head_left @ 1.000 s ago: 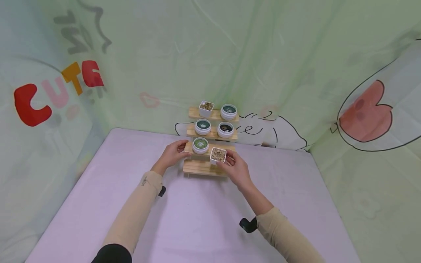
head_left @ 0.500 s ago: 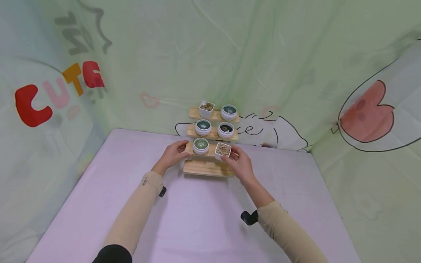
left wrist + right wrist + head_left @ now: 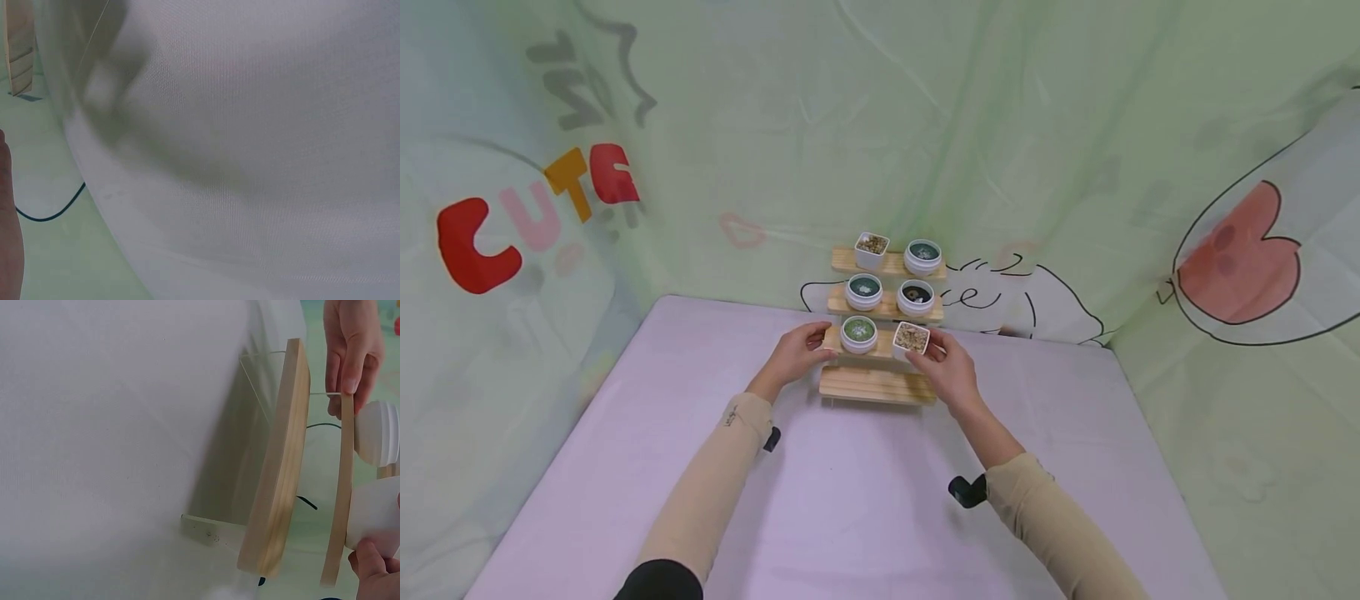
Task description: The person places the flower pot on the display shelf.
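A small square white pot (image 3: 912, 336) filled with tan granules sits at the right end of the second-lowest step of a tiered wooden stand (image 3: 876, 387). My right hand (image 3: 953, 372) holds this pot by its sides; the right wrist view shows the thumb against the pot's wall (image 3: 373, 512), its base at the shelf board. At the opposite end of that same step, my left hand (image 3: 793, 352) grips the board's end, thumb in front. Between the hands stands a round white pot (image 3: 859, 332) with green contents. The left wrist view shows mostly tablecloth and only an edge of the hand.
The step above carries a round pot with blue-green contents (image 3: 864, 289) and one with dark contents (image 3: 915, 295). On the top step are another square pot (image 3: 872, 247) and a round pot (image 3: 922, 255). A printed curtain (image 3: 760, 167) hangs close behind the stand.
My right hand has moved the square pot right and slightly back, from over the front of the step to its right end. My left hand has stayed at the board's end.
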`<state>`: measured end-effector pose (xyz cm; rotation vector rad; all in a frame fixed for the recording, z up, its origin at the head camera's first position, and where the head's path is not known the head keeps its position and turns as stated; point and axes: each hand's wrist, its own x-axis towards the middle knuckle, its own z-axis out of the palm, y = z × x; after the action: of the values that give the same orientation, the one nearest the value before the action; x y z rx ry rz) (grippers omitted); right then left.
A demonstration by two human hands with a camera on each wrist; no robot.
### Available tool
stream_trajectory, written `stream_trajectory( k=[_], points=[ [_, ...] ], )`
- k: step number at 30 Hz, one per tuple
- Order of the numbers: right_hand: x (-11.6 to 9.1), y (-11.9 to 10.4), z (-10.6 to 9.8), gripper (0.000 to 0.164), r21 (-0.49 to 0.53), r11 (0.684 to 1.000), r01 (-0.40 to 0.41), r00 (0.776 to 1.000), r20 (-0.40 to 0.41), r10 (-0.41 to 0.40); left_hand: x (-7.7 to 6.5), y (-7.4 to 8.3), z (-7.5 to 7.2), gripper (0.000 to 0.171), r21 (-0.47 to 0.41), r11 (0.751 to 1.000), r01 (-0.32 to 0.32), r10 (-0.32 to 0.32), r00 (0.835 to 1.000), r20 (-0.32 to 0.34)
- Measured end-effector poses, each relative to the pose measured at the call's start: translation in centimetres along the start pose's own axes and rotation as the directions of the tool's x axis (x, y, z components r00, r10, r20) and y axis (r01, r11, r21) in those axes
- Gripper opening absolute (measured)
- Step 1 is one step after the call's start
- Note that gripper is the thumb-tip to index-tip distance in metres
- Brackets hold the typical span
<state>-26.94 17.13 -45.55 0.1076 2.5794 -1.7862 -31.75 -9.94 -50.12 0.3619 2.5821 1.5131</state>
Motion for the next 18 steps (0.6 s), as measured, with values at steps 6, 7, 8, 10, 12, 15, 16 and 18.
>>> stream_trajectory(
  k=[6,7,8,10,12,15,16,18],
  points=[
    [0.32,0.08,-0.15,0.059,-0.004,1.0,-0.003,1.0,0.003,0.003,-0.2,0.19,-0.09,0.067,0.004,1.0,-0.007,0.007,1.0,-0.003],
    [0.35,0.06,-0.15,0.059,-0.006,1.0,-0.003,1.0,0.001,0.003,-0.2,0.21,-0.12,0.067,0.005,1.0,-0.008,0.008,1.0,-0.002],
    [0.37,0.03,-0.14,0.058,-0.008,1.0,-0.001,1.0,-0.001,0.001,-0.2,0.2,-0.15,0.067,0.005,1.0,-0.009,0.009,1.0,-0.002],
    [0.39,0.01,-0.15,0.058,-0.015,1.0,-0.001,1.0,-0.001,0.001,-0.19,0.17,-0.19,0.067,0.003,1.0,-0.011,0.011,1.0,-0.002],
    [0.44,-0.01,-0.15,0.058,-0.016,1.0,0.001,1.0,-0.002,-0.001,-0.15,0.14,-0.2,0.067,-0.002,1.0,-0.014,0.014,1.0,-0.001],
    [0.5,-0.02,-0.14,0.059,-0.024,1.0,-0.003,1.0,-0.001,0.003,-0.11,0.08,-0.21,0.067,-0.002,1.0,-0.016,0.016,1.0,0.0],
    [0.53,-0.03,-0.12,0.06,-0.029,1.0,-0.007,1.0,0.0,0.007,-0.11,0.07,-0.21,0.067,-0.002,1.0,-0.017,0.017,1.0,0.0],
    [0.56,-0.04,-0.1,0.061,-0.038,0.999,-0.014,1.0,0.002,0.015,-0.11,0.05,-0.21,0.067,-0.001,1.0,-0.017,0.017,1.0,0.001]
  ],
)
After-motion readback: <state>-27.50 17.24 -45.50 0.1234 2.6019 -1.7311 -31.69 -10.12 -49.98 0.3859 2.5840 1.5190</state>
